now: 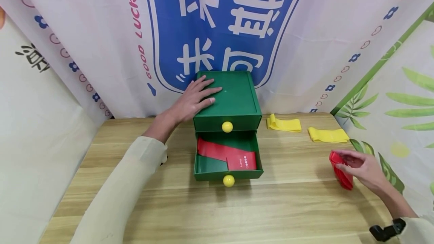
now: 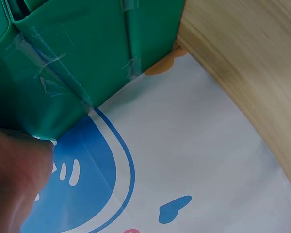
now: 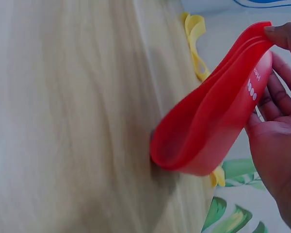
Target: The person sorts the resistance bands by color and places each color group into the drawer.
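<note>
A green drawer box (image 1: 227,95) stands at the back of the wooden table, its lower drawer (image 1: 211,176) pulled out and its upper one closed. My left hand (image 1: 193,99) rests on top of the box with the fingers spread. Inside the lower drawer lies a red resistance band (image 1: 242,159), flat and folded. At the right, my right hand (image 1: 362,168) pinches another red resistance band (image 3: 218,111) between thumb and fingers. That band is folded into a loop and hangs just over the tabletop; whether it touches the wood I cannot tell.
Two yellow resistance bands lie right of the box: one (image 1: 285,124) close beside it, the other (image 1: 328,135) nearer the right hand. Yellow knobs (image 1: 228,180) stick out from the drawer fronts. A printed curtain (image 1: 298,55) hangs behind the table.
</note>
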`<state>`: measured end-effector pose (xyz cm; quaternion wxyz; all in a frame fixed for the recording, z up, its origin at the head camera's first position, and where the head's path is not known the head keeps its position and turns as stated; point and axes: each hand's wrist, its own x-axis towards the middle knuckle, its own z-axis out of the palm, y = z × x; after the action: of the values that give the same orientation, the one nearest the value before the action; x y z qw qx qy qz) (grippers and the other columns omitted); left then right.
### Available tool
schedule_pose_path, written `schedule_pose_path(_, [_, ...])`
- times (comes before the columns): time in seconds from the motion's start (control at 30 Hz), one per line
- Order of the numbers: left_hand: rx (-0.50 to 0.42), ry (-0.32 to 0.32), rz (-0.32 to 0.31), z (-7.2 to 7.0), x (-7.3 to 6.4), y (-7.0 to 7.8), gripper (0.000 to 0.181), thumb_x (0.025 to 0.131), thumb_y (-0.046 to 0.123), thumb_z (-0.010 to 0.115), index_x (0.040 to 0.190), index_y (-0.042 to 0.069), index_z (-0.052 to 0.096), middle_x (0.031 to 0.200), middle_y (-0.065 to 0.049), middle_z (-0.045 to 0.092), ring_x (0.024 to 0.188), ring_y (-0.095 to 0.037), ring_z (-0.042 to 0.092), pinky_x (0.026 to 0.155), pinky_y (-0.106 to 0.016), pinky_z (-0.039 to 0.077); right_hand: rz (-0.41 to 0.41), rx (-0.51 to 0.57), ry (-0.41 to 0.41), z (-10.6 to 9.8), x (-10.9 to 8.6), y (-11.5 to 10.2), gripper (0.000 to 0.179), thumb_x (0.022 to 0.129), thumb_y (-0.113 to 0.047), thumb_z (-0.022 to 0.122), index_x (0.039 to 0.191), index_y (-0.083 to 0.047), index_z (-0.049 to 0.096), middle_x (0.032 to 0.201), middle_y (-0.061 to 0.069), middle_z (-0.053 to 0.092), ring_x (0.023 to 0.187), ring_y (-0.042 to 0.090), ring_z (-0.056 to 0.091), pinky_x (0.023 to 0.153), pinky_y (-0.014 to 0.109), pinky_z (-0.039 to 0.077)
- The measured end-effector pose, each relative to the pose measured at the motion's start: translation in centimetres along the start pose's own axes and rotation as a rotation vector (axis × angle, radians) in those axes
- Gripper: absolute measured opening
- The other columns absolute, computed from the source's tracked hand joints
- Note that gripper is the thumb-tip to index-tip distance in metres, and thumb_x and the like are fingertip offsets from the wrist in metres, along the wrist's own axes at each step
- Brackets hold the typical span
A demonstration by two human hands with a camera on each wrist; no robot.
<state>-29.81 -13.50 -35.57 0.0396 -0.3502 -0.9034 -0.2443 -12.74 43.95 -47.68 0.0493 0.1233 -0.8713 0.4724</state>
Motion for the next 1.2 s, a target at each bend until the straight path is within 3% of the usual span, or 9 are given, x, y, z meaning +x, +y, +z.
schedule_pose_path(0.3, [-0.003, 0.0, 0.0, 0.0, 0.0, 0.0, 0.052, 0.112, 0.04, 0.044, 0.161, 0.026, 0.048, 0.175, -0.009, 0.027, 0.165, -0.03, 0.002, 0.131, -0.058, -0.002, -0.016, 0.153, 0.049, 0.4, 0.7, -2.2, 0.042, 0.091, 0.018, 0.071, 0.132, 0.012, 0.066, 0.12, -0.014, 0.075, 0.101, 0.0, 0.073, 0.083, 0.015, 0.058])
schedule_pose_path(0.5, [-0.01, 0.007, 0.002, 0.0, 0.0, 0.0, 0.052, 0.112, 0.04, 0.044, 0.161, 0.025, 0.049, 0.174, -0.009, 0.027, 0.165, -0.029, 0.002, 0.131, -0.058, -0.002, -0.035, 0.195, 0.079, 0.9, 1.3, -4.1, 0.043, 0.09, 0.02, 0.071, 0.132, 0.011, 0.066, 0.121, -0.012, 0.076, 0.104, 0.0, 0.072, 0.085, 0.014, 0.057])
schedule_pose_path(0.77, [-0.012, 0.003, 0.001, 0.1, -0.1, 0.0, 0.052, 0.112, 0.04, 0.043, 0.161, 0.025, 0.049, 0.174, -0.009, 0.027, 0.165, -0.03, 0.003, 0.131, -0.059, -0.002, -0.136, 0.25, 0.046, 1.9, 2.1, -6.8, 0.046, 0.087, 0.025, 0.069, 0.132, 0.014, 0.065, 0.122, -0.006, 0.075, 0.102, 0.004, 0.073, 0.086, 0.016, 0.058])
schedule_pose_path(1.0, [-0.005, 0.0, 0.0, 0.0, -0.1, 0.1, 0.052, 0.112, 0.04, 0.044, 0.161, 0.025, 0.048, 0.174, -0.01, 0.027, 0.165, -0.031, 0.003, 0.13, -0.06, -0.001, -0.272, 0.399, -0.025, 3.0, 3.5, -9.0, 0.049, 0.08, 0.034, 0.064, 0.127, 0.023, 0.061, 0.121, 0.004, 0.074, 0.106, 0.01, 0.074, 0.094, 0.021, 0.057])
schedule_pose_path(1.2, [0.014, -0.008, 0.0, -0.1, -0.1, 0.1, 0.053, 0.112, 0.041, 0.044, 0.162, 0.026, 0.047, 0.175, -0.009, 0.026, 0.165, -0.03, 0.003, 0.13, -0.059, -0.002, -0.335, 0.431, -0.073, 4.1, 4.6, -10.8, 0.049, 0.078, 0.035, 0.063, 0.127, 0.025, 0.06, 0.123, 0.005, 0.073, 0.107, 0.013, 0.072, 0.094, 0.022, 0.058])
